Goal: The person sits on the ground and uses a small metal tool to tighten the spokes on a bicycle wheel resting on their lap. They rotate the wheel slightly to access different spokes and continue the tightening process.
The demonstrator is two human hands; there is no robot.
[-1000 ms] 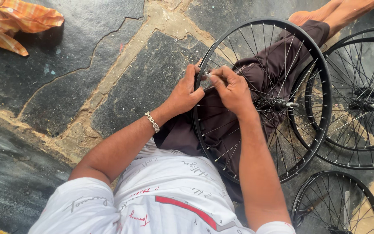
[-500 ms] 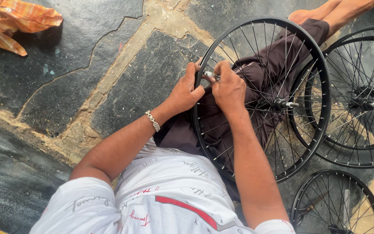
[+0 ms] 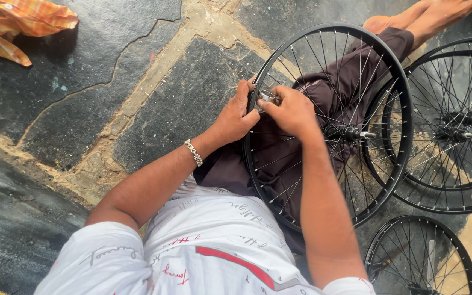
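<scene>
A black spoked bicycle wheel lies across my lap, its hub near the middle. My left hand grips the wheel's rim at its left side, thumb over the edge. My right hand is closed on a small silver metal tool pressed against the rim, right beside the left hand. A silver chain bracelet sits on my left wrist. What the tool's tip touches is hidden by my fingers.
Two more black spoked wheels lie overlapped on the stone floor at the right, and another at the bottom right. An orange checked cloth lies at the top left. My bare foot reaches out at the top right.
My right hand has closed in on the rim and turned slightly with the tool. The left hand keeps its grip on the rim.
</scene>
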